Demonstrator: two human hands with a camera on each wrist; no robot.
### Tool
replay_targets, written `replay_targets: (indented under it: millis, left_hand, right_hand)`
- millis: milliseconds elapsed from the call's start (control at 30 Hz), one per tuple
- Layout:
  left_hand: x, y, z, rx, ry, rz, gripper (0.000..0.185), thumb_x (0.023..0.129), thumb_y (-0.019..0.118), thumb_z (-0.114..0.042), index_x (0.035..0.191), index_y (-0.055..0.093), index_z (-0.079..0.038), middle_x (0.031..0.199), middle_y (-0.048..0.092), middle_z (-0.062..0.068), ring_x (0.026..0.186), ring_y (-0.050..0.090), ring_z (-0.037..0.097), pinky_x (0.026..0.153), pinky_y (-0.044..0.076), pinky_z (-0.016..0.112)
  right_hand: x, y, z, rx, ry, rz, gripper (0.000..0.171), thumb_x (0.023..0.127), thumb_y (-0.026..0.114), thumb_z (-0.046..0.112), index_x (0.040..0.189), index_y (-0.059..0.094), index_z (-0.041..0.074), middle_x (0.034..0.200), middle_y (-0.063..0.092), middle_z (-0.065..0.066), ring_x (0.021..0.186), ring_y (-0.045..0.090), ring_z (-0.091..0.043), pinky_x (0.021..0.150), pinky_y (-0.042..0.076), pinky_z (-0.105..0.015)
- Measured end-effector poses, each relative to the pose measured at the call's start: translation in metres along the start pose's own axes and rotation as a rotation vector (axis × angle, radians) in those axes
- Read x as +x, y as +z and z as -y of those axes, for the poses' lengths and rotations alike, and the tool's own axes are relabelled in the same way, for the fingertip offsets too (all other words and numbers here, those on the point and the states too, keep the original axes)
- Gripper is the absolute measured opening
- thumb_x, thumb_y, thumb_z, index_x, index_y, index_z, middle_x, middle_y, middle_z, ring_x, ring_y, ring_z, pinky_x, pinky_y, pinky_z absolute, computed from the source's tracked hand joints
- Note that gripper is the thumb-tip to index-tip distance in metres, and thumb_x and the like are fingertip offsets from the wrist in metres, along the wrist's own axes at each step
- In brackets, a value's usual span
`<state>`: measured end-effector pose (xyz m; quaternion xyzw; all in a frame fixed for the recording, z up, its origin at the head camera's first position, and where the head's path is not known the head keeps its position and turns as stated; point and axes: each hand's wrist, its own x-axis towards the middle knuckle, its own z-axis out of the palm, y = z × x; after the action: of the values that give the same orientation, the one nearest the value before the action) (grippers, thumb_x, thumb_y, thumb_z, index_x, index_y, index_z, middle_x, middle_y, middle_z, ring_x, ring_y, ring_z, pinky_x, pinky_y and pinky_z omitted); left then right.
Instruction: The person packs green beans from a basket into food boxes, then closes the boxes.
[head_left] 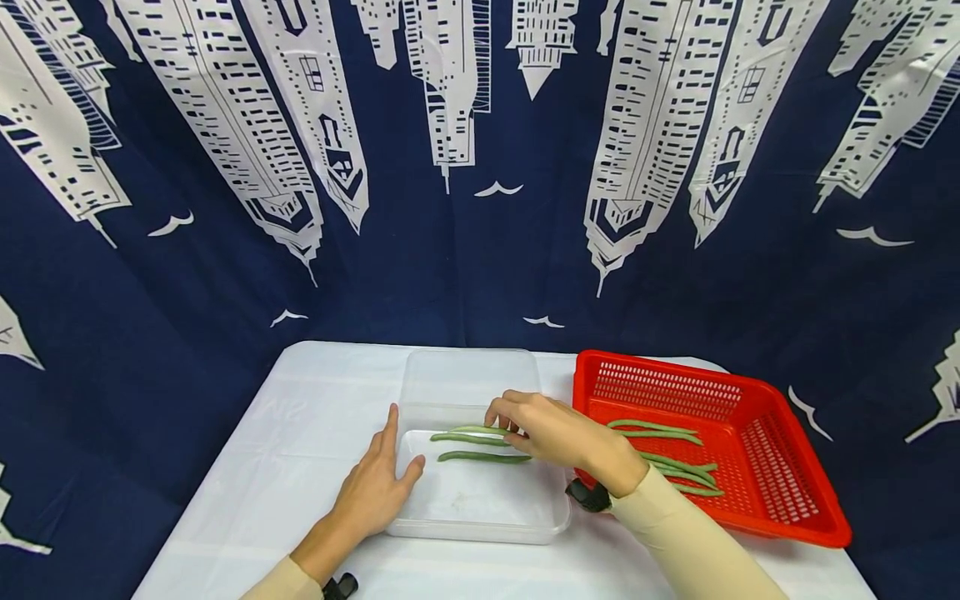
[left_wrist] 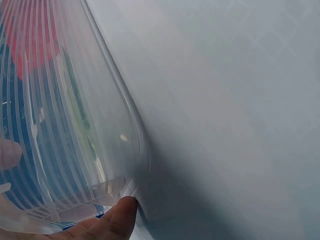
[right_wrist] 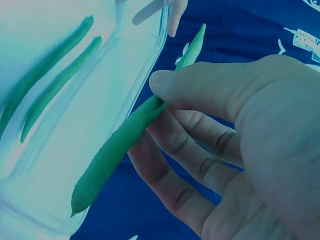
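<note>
We touch a clear container (head_left: pixel 480 534) with one hand and pinch a green bean (right_wrist: pixel 110 155) with the other.
Our left hand (head_left: pixel 372 490) lies at the container's left side, fingers extended, thumb spread, gripping nothing. Two loose beans (head_left: pixel 483 457) rest inside the container. Our right hand (head_left: pixel 558 429) holds its bean between thumb and fingertips over the container's far part. More beans (head_left: pixel 660 434) sit in the red basket (head_left: pixel 813 475) at far right.

No text, label, brand or number can be read on the clear container (head_left: pixel 480 534), the red basket (head_left: pixel 816 475) or the blue cloth (head_left: pixel 465 267) beyond the surface (head_left: pixel 277 467)'s far edge.
</note>
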<state>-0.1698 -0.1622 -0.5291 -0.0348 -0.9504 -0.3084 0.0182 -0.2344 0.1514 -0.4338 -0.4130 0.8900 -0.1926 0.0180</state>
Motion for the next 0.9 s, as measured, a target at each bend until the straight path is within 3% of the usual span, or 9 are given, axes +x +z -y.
replay_targets:
  millis: [500,900]
  left_hand:
    - [0.0,0.004,0.006,-0.015,-0.022,0.006,0.093,0.12,0.062,-0.046,0.19,0.007,-0.015,0.178,0.049,0.031,0.157,0.06,0.056,0.122,0.053,0.075]
    - [0.0,0.005,0.005,-0.021,-0.008,-0.01,0.088,0.122,0.058,-0.044,0.19,0.009,-0.015,0.178,0.049,0.032,0.154,0.062,0.057,0.121,0.053,0.077]
  right_hand:
    - [0.021,0.02,-0.001,0.007,-0.029,0.044,0.023,0.106,0.082,0.002,0.123,0.079,0.017,0.108,0.078,0.002,0.092,0.074,-0.01,0.083,0.061,-0.023]
    - [0.027,0.028,0.001,0.005,-0.026,0.065,0.027,0.103,0.086,0.001,0.124,0.081,0.017,0.106,0.078,0.002,0.093,0.076,-0.015,0.083,0.061,-0.023]
